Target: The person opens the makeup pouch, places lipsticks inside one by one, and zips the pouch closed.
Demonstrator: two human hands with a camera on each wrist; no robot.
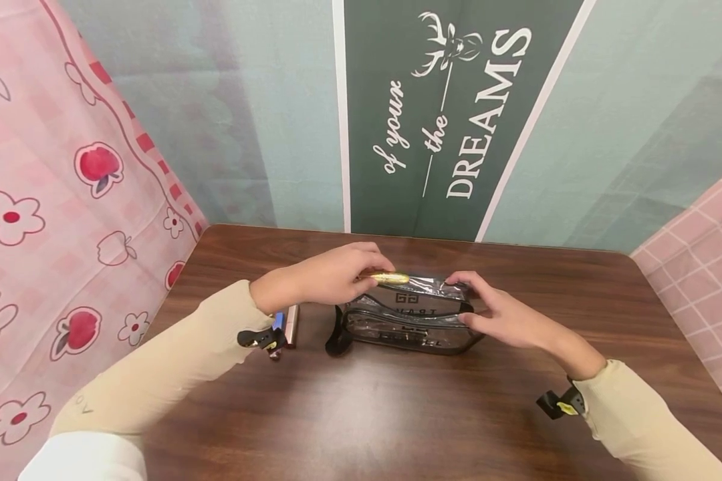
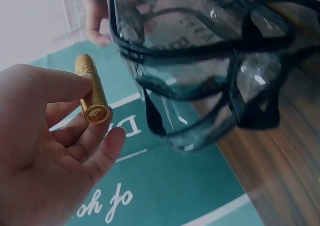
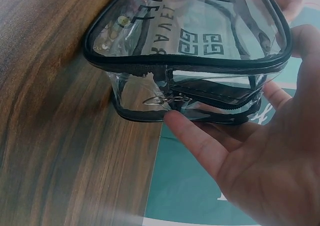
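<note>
A clear travel pouch with black trim and dark lettering sits on the table, its top zipper open. My left hand pinches a gold lipstick tube between thumb and fingers, above the pouch's back left edge. In the left wrist view the gold tube appears beside the pouch opening. With thumb and fingers spread across the pouch's right end, my right hand holds it. The right wrist view shows a metal zipper pull by the thumb tip. A small gold round item shows through the clear plastic.
Left of the pouch lie small items, among them a blue one and a pinkish box, partly hidden by my left wrist. A black strap loop sticks out from the pouch's left end. Behind the table hangs a green printed cloth.
</note>
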